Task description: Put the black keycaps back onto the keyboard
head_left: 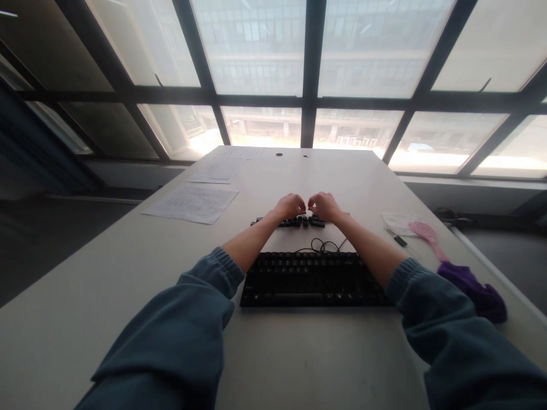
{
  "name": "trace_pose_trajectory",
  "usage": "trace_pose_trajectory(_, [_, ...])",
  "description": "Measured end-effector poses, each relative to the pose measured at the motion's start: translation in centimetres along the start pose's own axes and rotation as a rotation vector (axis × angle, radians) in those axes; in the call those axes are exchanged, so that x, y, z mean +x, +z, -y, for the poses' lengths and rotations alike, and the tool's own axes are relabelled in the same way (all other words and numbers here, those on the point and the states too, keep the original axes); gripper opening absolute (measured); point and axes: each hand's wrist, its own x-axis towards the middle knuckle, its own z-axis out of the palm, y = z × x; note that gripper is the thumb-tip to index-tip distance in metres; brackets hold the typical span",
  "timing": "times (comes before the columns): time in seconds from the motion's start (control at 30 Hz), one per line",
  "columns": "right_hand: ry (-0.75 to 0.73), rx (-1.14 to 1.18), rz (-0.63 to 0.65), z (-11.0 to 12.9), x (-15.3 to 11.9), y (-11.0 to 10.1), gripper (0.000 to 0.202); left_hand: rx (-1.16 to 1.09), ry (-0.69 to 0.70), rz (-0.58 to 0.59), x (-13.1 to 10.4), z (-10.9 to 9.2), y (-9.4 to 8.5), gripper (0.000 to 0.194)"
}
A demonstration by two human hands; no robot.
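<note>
A black keyboard (307,285) lies on the white table in front of me, with part of its middle and lower rows lacking keycaps. Just behind it, loose black keycaps (305,221) are spread in a rough row. Over the left part of that row, my left hand (291,205) is closed, fingertips bent down at the keycaps. My right hand (323,206) is closed too, thumb and fingers pinched, close beside the left one. Whatever either pinch holds is too small to make out. A thin black cable (325,245) loops between keyboard and keycaps.
Printed sheets of paper (194,202) lie on the table's left side. To the right are a pink brush-like object (424,230), a purple cloth (472,290), a small dark stick-like item (400,241) and a clear plastic bag (397,221). Large windows stand beyond the table (325,171).
</note>
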Motion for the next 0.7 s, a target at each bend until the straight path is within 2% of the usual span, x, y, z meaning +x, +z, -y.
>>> trace_pose_trajectory(0.13, [0.007, 0.086, -0.171, 0.0, -3.6, -1.5, 0.014, -0.040, 0.001, -0.108, -1.5, -1.7, -1.6, 0.016])
trace_pose_trajectory(0.23, [-0.066, 0.362, -0.393, 0.7, -8.5, -1.8, 0.009, -0.066, 0.036, -0.185, -4.4, -4.2, -2.5, 0.016])
trace_pose_trajectory(0.27, [-0.097, 0.428, -0.430, 1.0, -10.4, -1.7, 0.007, -0.091, 0.071, -0.220, -5.8, -5.2, -2.6, 0.012])
trace_pose_trajectory(0.37, [-0.165, 0.530, -0.406, 2.3, -15.7, -1.1, 0.006, -0.175, 0.235, -0.219, -10.6, -8.0, -2.2, 0.011])
trace_pose_trajectory(0.4, [-0.173, 0.538, -0.380, 2.8, -17.1, -1.0, 0.007, -0.189, 0.282, -0.185, -12.2, -8.7, -1.9, 0.012])
trace_pose_trajectory(0.47, [-0.207, 0.528, -0.336, 3.7, -19.1, -0.7, 0.008, -0.196, 0.304, -0.138, -15.0, -9.6, -1.1, 0.011])
trace_pose_trajectory(0.57, [-0.268, 0.482, -0.291, 4.7, -20.2, -0.5, 0.010, -0.216, 0.298, -0.113, -17.6, -9.7, 0.4, 0.012])
trace_pose_trajectory(0.7, [-0.315, 0.414, -0.275, 5.1, -20.1, 0.0, 0.014, -0.199, 0.312, -0.117, -18.4, -9.2, 1.9, 0.012])
